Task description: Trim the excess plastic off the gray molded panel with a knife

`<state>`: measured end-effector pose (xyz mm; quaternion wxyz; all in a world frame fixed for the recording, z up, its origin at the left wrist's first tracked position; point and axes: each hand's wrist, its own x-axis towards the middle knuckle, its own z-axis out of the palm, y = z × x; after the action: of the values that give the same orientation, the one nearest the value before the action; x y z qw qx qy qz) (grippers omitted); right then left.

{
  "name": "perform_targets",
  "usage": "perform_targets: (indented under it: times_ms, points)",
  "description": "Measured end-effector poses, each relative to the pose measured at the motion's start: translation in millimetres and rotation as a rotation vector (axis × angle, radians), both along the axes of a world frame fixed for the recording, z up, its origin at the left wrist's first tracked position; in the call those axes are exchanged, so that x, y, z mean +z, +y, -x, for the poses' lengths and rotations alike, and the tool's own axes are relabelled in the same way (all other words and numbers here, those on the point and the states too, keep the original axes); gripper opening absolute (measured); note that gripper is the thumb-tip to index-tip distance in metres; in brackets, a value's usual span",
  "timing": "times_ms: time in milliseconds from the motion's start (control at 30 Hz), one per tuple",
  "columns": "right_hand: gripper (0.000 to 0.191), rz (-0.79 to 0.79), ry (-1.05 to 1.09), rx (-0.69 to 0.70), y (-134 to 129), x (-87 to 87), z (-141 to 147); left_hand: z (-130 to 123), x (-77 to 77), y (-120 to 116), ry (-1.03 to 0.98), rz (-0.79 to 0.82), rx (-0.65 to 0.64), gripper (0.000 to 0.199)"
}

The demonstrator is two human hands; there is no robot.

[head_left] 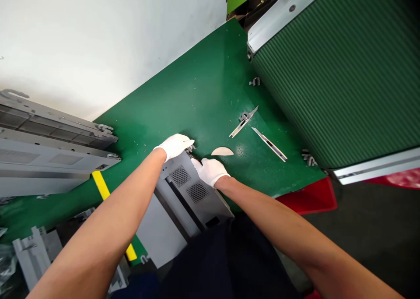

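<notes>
Grey plastic panel (pixel 183 194), no legible writing; both gloved hands gripping.

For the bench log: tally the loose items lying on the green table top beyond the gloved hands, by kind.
Long metal blades: 2
Pale half-round piece: 1
Small grey clips: 2
Total: 5

White-gloved hands (pixel 193 159), grey vented panel (pixel 193 194), green table (pixel 197 93), ribbed dark-green conveyor belt (pixel 344 71), red bin (pixel 311 196), yellow stripe (pixel 100 184)
</notes>
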<state>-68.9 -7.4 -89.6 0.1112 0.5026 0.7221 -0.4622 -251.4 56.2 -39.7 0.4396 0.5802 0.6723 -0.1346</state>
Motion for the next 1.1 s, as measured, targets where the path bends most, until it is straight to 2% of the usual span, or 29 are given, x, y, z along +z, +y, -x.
perform_targets:
  times_ms: [133, 367, 700, 833, 1100]
  points:
    - [0.077, -0.015, 0.006, 0.045, 3.1, 0.3, -2.3, 1.7, 0.0, -0.6, -0.004, -0.003, 0.007, 0.046]
    - [0.078, 0.064, -0.024, -0.052, 2.4, 17.7, 0.5, 2.1, 1.7, -2.1, -0.027, -0.004, 0.016, 0.046]
    - [0.074, 0.058, -0.044, -0.069, 5.9, 25.4, 12.3, 0.8, 5.7, 0.3, -0.033, 0.002, 0.023, 0.045]
    - [0.076, 0.062, -0.036, -0.02, 10.5, 21.7, 13.9, 2.3, 4.2, 0.7, -0.036, 0.007, 0.028, 0.046]
    - [0.078, -0.01, 0.004, 0.016, 6.3, 3.6, 12.2, -0.4, 2.8, 1.4, -0.065, 0.001, 0.011, 0.042]
